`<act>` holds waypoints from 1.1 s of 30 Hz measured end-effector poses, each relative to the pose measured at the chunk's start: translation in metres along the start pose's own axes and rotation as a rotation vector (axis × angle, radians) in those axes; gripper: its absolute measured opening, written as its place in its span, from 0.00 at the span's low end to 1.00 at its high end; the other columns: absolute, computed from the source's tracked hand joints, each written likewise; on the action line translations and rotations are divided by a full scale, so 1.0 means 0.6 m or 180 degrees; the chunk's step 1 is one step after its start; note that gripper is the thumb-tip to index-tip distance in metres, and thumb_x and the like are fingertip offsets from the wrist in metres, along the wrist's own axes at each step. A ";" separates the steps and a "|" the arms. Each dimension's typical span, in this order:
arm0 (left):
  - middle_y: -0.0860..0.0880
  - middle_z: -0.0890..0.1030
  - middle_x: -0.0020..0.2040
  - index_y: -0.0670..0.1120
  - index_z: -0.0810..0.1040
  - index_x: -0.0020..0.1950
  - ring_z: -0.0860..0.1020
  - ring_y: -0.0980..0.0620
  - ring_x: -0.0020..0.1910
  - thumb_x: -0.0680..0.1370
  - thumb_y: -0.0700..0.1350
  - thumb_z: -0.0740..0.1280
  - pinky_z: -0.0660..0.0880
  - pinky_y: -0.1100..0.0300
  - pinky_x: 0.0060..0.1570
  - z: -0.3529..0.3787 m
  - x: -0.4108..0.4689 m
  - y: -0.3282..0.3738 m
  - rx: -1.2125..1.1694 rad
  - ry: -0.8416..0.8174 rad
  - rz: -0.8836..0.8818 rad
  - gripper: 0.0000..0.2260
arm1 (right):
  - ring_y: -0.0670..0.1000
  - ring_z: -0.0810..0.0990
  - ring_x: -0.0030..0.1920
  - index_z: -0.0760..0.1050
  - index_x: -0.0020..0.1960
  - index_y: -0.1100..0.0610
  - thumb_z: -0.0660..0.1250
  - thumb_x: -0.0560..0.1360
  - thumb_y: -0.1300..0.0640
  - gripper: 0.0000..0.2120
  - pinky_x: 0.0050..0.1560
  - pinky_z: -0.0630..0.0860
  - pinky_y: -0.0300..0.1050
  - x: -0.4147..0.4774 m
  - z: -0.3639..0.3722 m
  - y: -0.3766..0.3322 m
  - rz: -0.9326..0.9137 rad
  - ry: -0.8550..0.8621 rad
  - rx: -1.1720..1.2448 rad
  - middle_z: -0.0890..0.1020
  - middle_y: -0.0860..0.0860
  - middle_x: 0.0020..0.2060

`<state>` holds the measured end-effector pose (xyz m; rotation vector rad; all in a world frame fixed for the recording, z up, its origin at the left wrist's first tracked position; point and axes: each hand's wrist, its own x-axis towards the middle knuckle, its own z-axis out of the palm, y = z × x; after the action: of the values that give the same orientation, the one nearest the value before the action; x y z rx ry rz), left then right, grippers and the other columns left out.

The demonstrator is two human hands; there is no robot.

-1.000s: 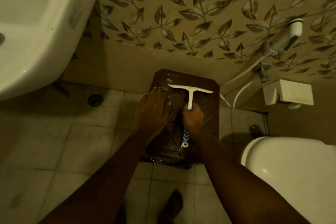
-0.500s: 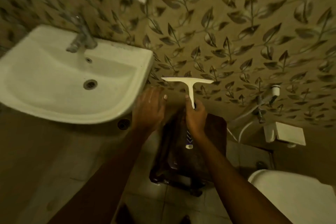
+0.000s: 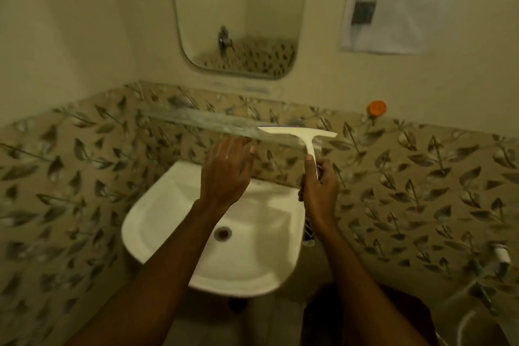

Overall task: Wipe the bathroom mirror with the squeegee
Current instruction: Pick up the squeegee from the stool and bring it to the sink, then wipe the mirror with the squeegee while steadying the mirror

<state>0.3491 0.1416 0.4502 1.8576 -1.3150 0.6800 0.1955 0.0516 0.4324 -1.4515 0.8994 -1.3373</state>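
A white T-shaped squeegee (image 3: 302, 135) stands upright in my right hand (image 3: 318, 189), which grips its handle; the blue-striped handle end pokes out below my wrist. The blade is level, well below the mirror (image 3: 238, 11), a rounded rectangular mirror on the cream wall above the sink. My left hand (image 3: 227, 170) hovers just left of the squeegee, fingers spread, holding nothing. Both hands are over the back of the basin.
A white washbasin (image 3: 174, 222) sits below my arms, with a narrow stone shelf (image 3: 196, 119) above it on the leaf-patterned tiles. A paper notice (image 3: 393, 3) hangs right of the mirror, an orange round object (image 3: 377, 107) beneath it. A dark stool (image 3: 407, 317) stands lower right.
My view has swung up from the floor and stool to the sink and mirror. My right hand has lifted the squeegee off the stool to shelf height; my left hand rose beside it.
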 end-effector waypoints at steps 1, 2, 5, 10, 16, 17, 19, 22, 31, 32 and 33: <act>0.46 0.81 0.52 0.43 0.78 0.56 0.78 0.45 0.51 0.82 0.49 0.57 0.73 0.51 0.52 -0.011 0.021 -0.018 -0.0036 0.0057 0.0005 0.14 | 0.52 0.72 0.27 0.75 0.46 0.57 0.62 0.79 0.45 0.15 0.25 0.72 0.46 0.010 0.022 -0.015 -0.0123 -0.0005 -0.0012 0.75 0.58 0.30; 0.46 0.81 0.53 0.44 0.78 0.58 0.78 0.46 0.52 0.82 0.49 0.57 0.73 0.51 0.53 -0.021 0.044 -0.033 -0.0083 0.0118 -0.0018 0.14 | 0.54 0.73 0.27 0.74 0.44 0.54 0.61 0.78 0.43 0.14 0.27 0.72 0.50 0.020 0.045 -0.032 -0.0233 -0.0008 -0.0017 0.75 0.60 0.30; 0.48 0.81 0.54 0.46 0.78 0.58 0.78 0.47 0.53 0.82 0.50 0.57 0.72 0.51 0.54 -0.048 0.118 -0.077 -0.0173 0.0301 -0.0121 0.14 | 0.56 0.73 0.27 0.73 0.41 0.50 0.61 0.77 0.42 0.13 0.28 0.74 0.55 0.058 0.110 -0.079 -0.0506 -0.0033 0.0030 0.75 0.58 0.30; 0.48 0.80 0.54 0.46 0.77 0.57 0.77 0.47 0.53 0.82 0.52 0.55 0.71 0.52 0.54 -0.078 0.236 -0.156 -0.0082 0.0458 -0.0079 0.15 | 0.56 0.75 0.29 0.75 0.45 0.52 0.60 0.78 0.44 0.13 0.29 0.75 0.56 0.118 0.216 -0.121 -0.0893 0.0076 0.0094 0.77 0.56 0.31; 0.48 0.78 0.59 0.46 0.76 0.60 0.75 0.48 0.58 0.82 0.53 0.56 0.70 0.51 0.57 -0.097 0.379 -0.248 -0.0043 0.0186 0.0003 0.15 | 0.54 0.78 0.32 0.74 0.47 0.52 0.60 0.79 0.45 0.11 0.31 0.79 0.58 0.208 0.325 -0.176 -0.1130 0.0335 0.0094 0.78 0.49 0.33; 0.48 0.77 0.61 0.47 0.76 0.61 0.75 0.48 0.60 0.82 0.53 0.57 0.70 0.52 0.59 -0.098 0.403 -0.262 -0.0095 0.0120 -0.0019 0.15 | 0.53 0.78 0.34 0.74 0.48 0.52 0.60 0.79 0.46 0.11 0.32 0.79 0.56 0.222 0.340 -0.189 -0.1157 0.0357 0.0118 0.78 0.48 0.34; 0.48 0.76 0.63 0.48 0.75 0.62 0.74 0.48 0.61 0.82 0.53 0.58 0.70 0.53 0.60 -0.102 0.456 -0.281 -0.0342 0.0042 -0.0144 0.15 | 0.51 0.80 0.39 0.74 0.48 0.51 0.60 0.80 0.47 0.09 0.36 0.80 0.51 0.253 0.361 -0.221 -0.1268 0.0385 0.0132 0.79 0.47 0.37; 0.48 0.74 0.66 0.48 0.74 0.64 0.74 0.47 0.63 0.81 0.55 0.58 0.70 0.52 0.62 -0.110 0.548 -0.301 -0.0677 -0.0021 -0.0411 0.16 | 0.47 0.81 0.44 0.75 0.53 0.53 0.59 0.80 0.47 0.12 0.43 0.82 0.49 0.303 0.383 -0.266 -0.1471 0.0477 -0.0046 0.81 0.47 0.43; 0.46 0.71 0.68 0.47 0.71 0.68 0.74 0.45 0.64 0.81 0.54 0.60 0.73 0.51 0.62 -0.115 0.745 -0.344 -0.1493 0.0439 -0.0861 0.18 | 0.45 0.79 0.35 0.71 0.52 0.53 0.58 0.82 0.52 0.06 0.35 0.78 0.43 0.400 0.401 -0.400 -0.2223 0.0797 -0.0482 0.78 0.46 0.37; 0.45 0.72 0.67 0.47 0.70 0.68 0.74 0.45 0.64 0.81 0.55 0.60 0.73 0.50 0.62 -0.113 0.754 -0.347 -0.1504 0.0544 -0.0874 0.19 | 0.45 0.78 0.33 0.70 0.52 0.53 0.58 0.82 0.51 0.06 0.34 0.77 0.44 0.411 0.402 -0.416 -0.2264 0.0883 -0.0561 0.78 0.46 0.36; 0.45 0.72 0.68 0.46 0.69 0.69 0.74 0.45 0.64 0.81 0.55 0.59 0.73 0.50 0.61 -0.110 0.762 -0.350 -0.1532 0.0624 -0.0902 0.20 | 0.46 0.78 0.32 0.70 0.51 0.52 0.57 0.82 0.50 0.07 0.34 0.77 0.46 0.423 0.403 -0.431 -0.2287 0.0976 -0.0646 0.77 0.46 0.35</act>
<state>0.6991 -0.0136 0.7836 1.4996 -0.9598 0.3455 0.4496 -0.0746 0.7628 -1.8550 0.7394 -2.0872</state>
